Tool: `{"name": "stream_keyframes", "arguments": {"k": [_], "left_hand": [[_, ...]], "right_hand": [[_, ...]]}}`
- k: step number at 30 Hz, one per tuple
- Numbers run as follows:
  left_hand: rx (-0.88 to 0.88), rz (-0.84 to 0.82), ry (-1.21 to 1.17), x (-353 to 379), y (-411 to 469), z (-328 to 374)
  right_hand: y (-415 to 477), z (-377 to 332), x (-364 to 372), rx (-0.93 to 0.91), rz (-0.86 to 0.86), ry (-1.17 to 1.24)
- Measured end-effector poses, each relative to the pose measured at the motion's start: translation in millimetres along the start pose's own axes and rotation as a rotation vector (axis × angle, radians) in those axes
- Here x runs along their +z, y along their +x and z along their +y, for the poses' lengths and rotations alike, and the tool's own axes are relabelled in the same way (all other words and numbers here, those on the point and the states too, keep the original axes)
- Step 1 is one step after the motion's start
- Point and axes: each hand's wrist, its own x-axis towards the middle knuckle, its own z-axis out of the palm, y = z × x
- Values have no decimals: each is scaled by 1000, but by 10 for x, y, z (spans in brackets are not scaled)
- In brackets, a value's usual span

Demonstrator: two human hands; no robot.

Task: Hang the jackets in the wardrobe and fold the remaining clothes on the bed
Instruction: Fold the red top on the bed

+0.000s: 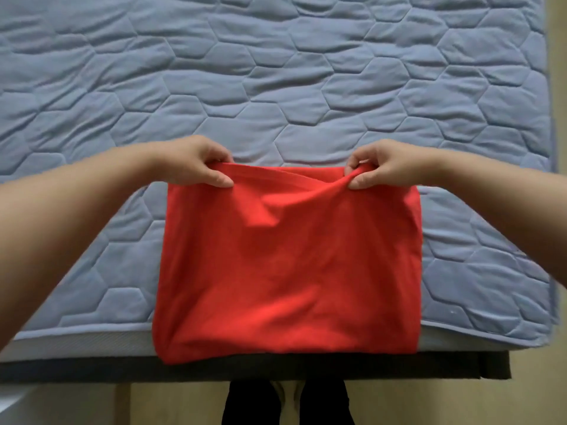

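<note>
On my feed I see the red garment [288, 265] lying as a folded rectangle on the bed [276, 72], at the bed's near edge, its lower fold hanging just past that edge. The left hand [196, 162] pinches the garment's far left corner between thumb and fingers. The right hand [386, 165] grips the far right corner the same way (the cloth bunches into a ridge there), both over the bed's blue quilted cover.

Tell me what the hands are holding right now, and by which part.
The red garment, by its far edge: the left hand pinches it near the left end, the right hand near the right end.
</note>
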Motion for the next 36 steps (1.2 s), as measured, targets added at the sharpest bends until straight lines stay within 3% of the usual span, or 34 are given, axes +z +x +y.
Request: {"name": "stream_keyframes", "arguments": {"k": [2, 4, 8, 11, 13, 15, 18, 21, 23, 25, 29, 36], "left_hand": [[-86, 16, 38, -8, 164, -9], [-124, 141, 214, 77, 304, -21], [-123, 198, 370, 122, 95, -211], [-96, 317, 386, -17, -185, -382], [-114, 432, 373, -71, -288, -455], [-206, 500, 393, -35, -289, -493], [-363, 635, 468, 184, -147, -337], [-366, 762, 348, 573, -40, 134], [-205, 768, 358, 899, 42, 474], [-88, 722, 403, 1162, 165, 678], [-237, 623, 483, 1495, 399, 320], [-235, 654, 428, 1616, 267, 188]], "right_hand": [[152, 78, -24, 52, 102, -89], [272, 144, 30, 100, 221, -348], [157, 263, 18, 215, 178, -528], [-22, 271, -209, 226, 125, -524], [-113, 233, -308, 231, 166, -372], [-125, 239, -328, 250, 268, -339], [-27, 255, -157, 347, 490, -600], [26, 82, 312, 218, 712, -565], [80, -62, 715, 77, 755, -583], [186, -102, 1073, -8, 689, -662], [464, 227, 1332, 34, 631, -760], [504, 293, 1311, 117, 591, -792]]}}
